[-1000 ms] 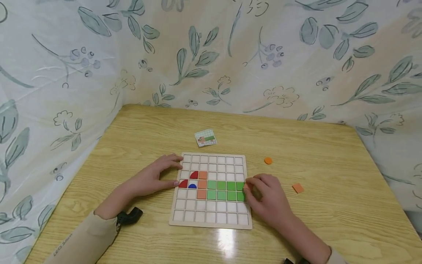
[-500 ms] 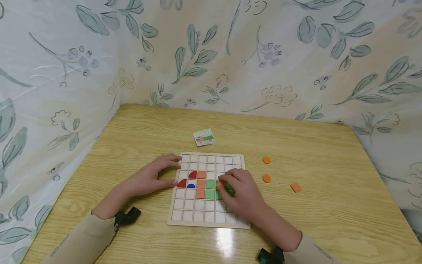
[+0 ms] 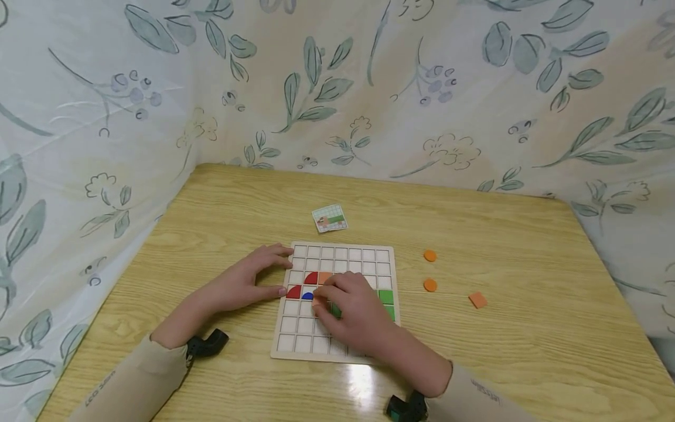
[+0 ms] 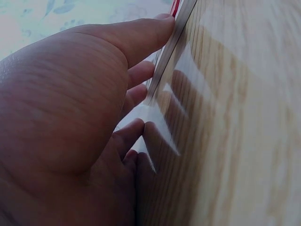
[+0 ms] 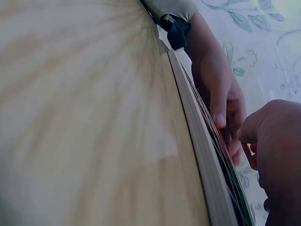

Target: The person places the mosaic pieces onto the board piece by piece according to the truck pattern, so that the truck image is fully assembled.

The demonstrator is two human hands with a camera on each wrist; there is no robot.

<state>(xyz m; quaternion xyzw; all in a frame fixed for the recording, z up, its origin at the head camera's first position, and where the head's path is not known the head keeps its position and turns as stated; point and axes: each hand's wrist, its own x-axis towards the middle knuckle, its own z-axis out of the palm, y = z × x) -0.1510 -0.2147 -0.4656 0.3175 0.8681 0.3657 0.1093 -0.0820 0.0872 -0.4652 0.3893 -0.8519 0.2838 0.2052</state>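
A wooden grid board lies on the table, with coloured tiles in some of its squares. My left hand rests beside it, its fingers and thumb extended and touching the left edge. My right hand is over the middle of the board and pinches a small orange tile between thumb and index finger. Its shape is mostly covered. Red quarter-circle tiles and a blue half-circle tile lie left of the fingertips. Green tiles show past the right hand, which hides several others.
A small picture card lies behind the board. To the right are two orange round tiles and an orange square tile. A patterned cloth hangs behind the wooden table.
My right hand has moved left, from the board's right edge to over its middle, carrying the orange tile. A round tile the hand had covered now shows. My left hand stays put.
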